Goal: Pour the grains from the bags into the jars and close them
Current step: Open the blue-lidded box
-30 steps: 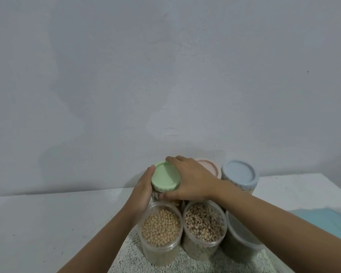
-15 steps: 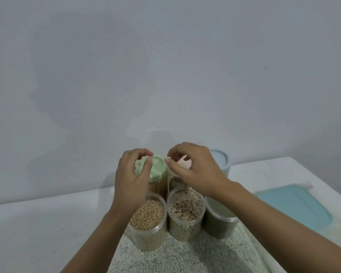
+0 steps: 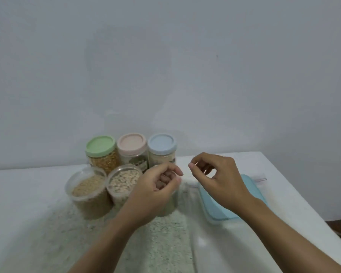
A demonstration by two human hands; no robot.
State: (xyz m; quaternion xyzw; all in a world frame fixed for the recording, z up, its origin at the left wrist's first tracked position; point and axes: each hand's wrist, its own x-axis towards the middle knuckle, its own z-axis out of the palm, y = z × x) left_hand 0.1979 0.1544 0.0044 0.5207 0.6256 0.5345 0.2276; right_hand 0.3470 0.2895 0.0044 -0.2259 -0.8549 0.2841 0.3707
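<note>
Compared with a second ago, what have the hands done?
The left hand and right hand let go of the green lid and drew back rightward, now holding nothing. The green lid stays in place; the front-left jar remains uncovered.

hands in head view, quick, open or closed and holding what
Left hand: closed, fingers curled in, holding nothing.
Right hand: open, fingers loosely curled, holding nothing.
</note>
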